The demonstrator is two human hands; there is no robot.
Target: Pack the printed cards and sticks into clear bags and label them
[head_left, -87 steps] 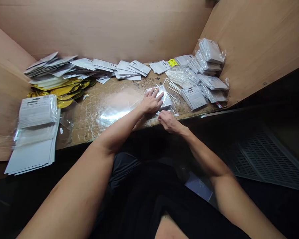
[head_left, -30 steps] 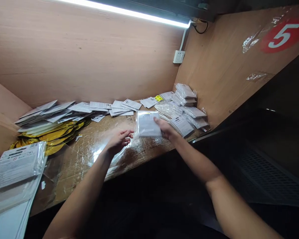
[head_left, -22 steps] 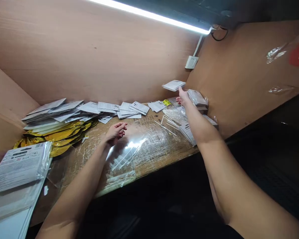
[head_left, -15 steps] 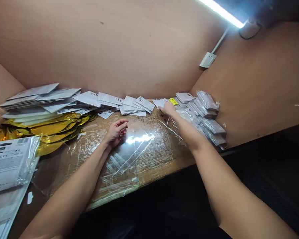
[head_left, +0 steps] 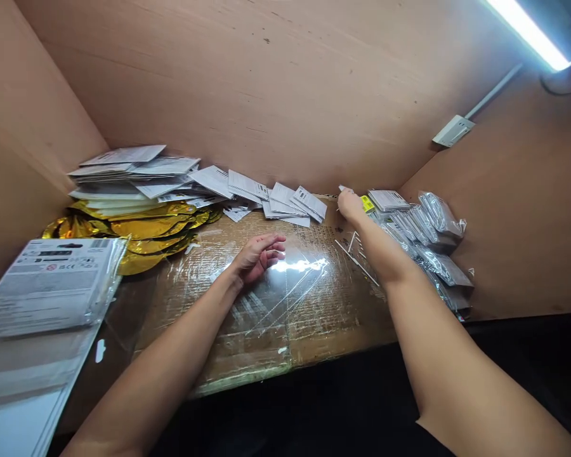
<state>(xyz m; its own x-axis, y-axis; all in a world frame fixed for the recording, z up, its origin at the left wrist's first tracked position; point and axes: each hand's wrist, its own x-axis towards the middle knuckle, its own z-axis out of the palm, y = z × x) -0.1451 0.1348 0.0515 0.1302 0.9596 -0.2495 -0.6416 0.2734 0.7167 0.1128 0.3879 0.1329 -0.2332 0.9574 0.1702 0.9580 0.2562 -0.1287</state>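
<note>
My left hand (head_left: 259,254) rests on a sheet of clear plastic bags (head_left: 285,289) in the middle of the taped table (head_left: 314,330), fingers loosely curled and apart, holding nothing. My right hand (head_left: 349,204) reaches to the back of the table beside a yellow label (head_left: 367,203). Its fingers are closed in a pinch on the edge of a small white card (head_left: 341,188). A row of similar white printed cards (head_left: 295,202) lies just left of it. Thin white sticks (head_left: 356,254) lie under my right forearm.
Packed clear bags (head_left: 438,219) are stacked against the right wall. Gold foil pieces (head_left: 137,227) sit under stacks of white cards (head_left: 124,168) at the back left. Large labelled bags (head_left: 47,285) lie at the near left. Wooden walls enclose three sides, with a socket (head_left: 453,130).
My right hand lifted a filled bag, put it on the stack at the right and came back to the small cards at the rear. My left hand stayed on the clear bags.
</note>
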